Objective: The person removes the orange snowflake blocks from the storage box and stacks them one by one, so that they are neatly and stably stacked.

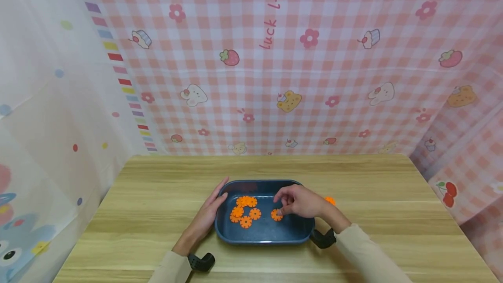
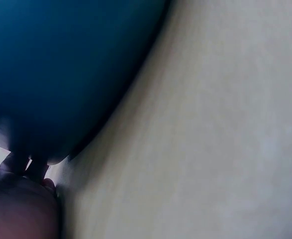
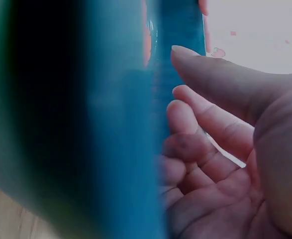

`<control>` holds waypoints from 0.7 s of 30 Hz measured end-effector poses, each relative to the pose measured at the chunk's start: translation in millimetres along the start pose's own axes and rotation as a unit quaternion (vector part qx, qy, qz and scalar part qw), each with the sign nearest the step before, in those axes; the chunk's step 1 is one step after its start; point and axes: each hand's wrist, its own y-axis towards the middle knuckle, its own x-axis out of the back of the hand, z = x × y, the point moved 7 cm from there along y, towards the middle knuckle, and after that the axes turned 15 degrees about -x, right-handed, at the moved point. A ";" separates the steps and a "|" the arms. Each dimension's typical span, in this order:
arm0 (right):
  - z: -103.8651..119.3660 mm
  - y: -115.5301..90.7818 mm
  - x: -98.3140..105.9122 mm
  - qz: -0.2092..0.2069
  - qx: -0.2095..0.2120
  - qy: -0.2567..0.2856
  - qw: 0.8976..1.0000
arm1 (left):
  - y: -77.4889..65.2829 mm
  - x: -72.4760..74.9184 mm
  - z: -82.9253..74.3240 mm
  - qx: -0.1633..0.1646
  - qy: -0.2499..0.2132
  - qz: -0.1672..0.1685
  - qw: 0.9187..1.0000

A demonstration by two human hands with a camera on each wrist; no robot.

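A dark blue rectangular tray (image 1: 267,235) with rounded corners stands on the table. Several orange notched plastic discs (image 1: 246,222) lie in its left half. My left hand (image 1: 204,217) holds the tray's left side, thumb over the rim and fingers along the outer wall. In the left wrist view, the fingers (image 2: 36,169) meet the blue wall. Above the right half of the tray is my right hand (image 1: 304,202), its thumb by a single orange disc (image 1: 277,215). The right wrist view shows thumb and loosely curled fingers (image 3: 180,117) apart, nothing visible between them.
Another orange piece (image 1: 330,200) shows on the wooden table (image 1: 373,187) right of the tray, partly hidden by the right forearm. Black wrist straps (image 1: 324,238) sit at both cuffs. A pink checked cloth (image 1: 251,112) hangs behind the table.
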 end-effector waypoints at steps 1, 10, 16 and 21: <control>-0.1 0.2 -0.1 -0.002 -0.002 -0.002 1.000 | 0.1 0.2 0.2 0.000 0.001 0.000 1.000; 3.3 -1.3 0.7 0.012 0.011 -0.001 1.000 | 0.4 -1.0 0.8 0.000 0.001 0.001 1.000; 18.9 0.1 4.2 0.059 0.014 -0.003 0.998 | 0.3 -0.2 1.4 0.004 0.002 -0.002 1.000; 26.5 10.2 2.8 0.070 -0.020 -0.011 0.997 | 0.4 0.1 0.3 0.003 0.003 -0.002 1.000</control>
